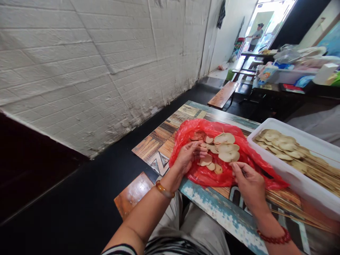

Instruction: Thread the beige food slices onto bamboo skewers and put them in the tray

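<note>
- The left hand lies palm-down on the pale round slices; its fingers are loosely curled and close together, their tips on a small slice at the left edge of the pile. Whether they pinch that slice cannot be told.
- The right hand is half closed just below the pile, thumb pressed toward the forefinger; it seems to pinch the end of a thin bamboo skewer, but the stick is too fine there to be sure.
- Each wrist carries one bracelet: an amber bangle on the left, a string of red beads on the right.
- About a dozen slices show loose in the pile, three large ones at the top and smaller ones toward the hands.
- The slices lie in one open red plastic bag spread flat on the table.
- One white plastic tray stands just right of the bag, touching it, and holds many slices already threaded on skewers, too many to count.
- A bundle of bare skewers lies on the table between the tray and the right forearm.
- One small wooden stool stands beside the person's left knee.
</note>
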`<state>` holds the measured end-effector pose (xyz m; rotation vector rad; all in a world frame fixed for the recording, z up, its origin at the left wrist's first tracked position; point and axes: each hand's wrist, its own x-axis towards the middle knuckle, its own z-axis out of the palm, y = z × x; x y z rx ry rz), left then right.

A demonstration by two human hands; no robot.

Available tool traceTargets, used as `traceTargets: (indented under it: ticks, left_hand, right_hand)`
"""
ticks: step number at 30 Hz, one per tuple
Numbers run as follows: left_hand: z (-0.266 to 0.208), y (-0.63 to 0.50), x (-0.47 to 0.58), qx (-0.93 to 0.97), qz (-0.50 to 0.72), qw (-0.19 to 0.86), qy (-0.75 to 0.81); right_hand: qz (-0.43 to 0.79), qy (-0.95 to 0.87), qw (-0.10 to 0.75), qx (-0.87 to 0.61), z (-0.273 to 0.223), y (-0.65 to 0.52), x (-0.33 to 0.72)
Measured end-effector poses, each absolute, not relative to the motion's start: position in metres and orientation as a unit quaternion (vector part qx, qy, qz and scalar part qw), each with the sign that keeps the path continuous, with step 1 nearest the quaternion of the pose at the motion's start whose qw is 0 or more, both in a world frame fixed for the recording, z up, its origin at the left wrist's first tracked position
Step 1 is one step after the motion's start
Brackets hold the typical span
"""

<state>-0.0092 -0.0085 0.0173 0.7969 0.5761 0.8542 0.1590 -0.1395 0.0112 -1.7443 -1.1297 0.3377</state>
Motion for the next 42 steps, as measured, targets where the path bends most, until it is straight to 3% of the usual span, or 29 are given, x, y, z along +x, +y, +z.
traceTargets:
  ticks: [5,9,15,22,29,32,42]
  left_hand:
    - [0.008,-0.008,-0.006,0.576,0.452,0.579,0.357]
    - [0.003,-0.010,-0.005,0.784,0.370,0.339,0.366]
    - [-0.001,-0.010,-0.004,0.863,0.279,0.219,0.360]
    - [-0.003,-0.008,-0.002,0.830,0.318,0.293,0.353]
    - [-0.001,-0.004,-0.003,0.530,0.451,0.634,0.335]
    - [0.003,-0.001,-0.006,0.428,0.463,0.723,0.285]
    - [0.010,-0.003,-0.008,0.331,0.463,0.775,0.274]
  right_hand:
    - [0.115,-0.455,0.505,-0.724,0.014,-0.143,0.164]
    - [0.117,-0.469,0.498,-0.720,0.015,-0.144,0.162]
    - [0.137,-0.477,0.472,-0.728,0.014,-0.144,0.159]
    - [0.118,-0.495,0.474,-0.719,0.016,-0.143,0.156]
    - [0.121,-0.486,0.486,-0.716,0.010,-0.143,0.160]
    - [0.128,-0.483,0.486,-0.717,0.011,-0.143,0.159]
    - [0.131,-0.538,0.452,-0.699,0.016,-0.148,0.153]
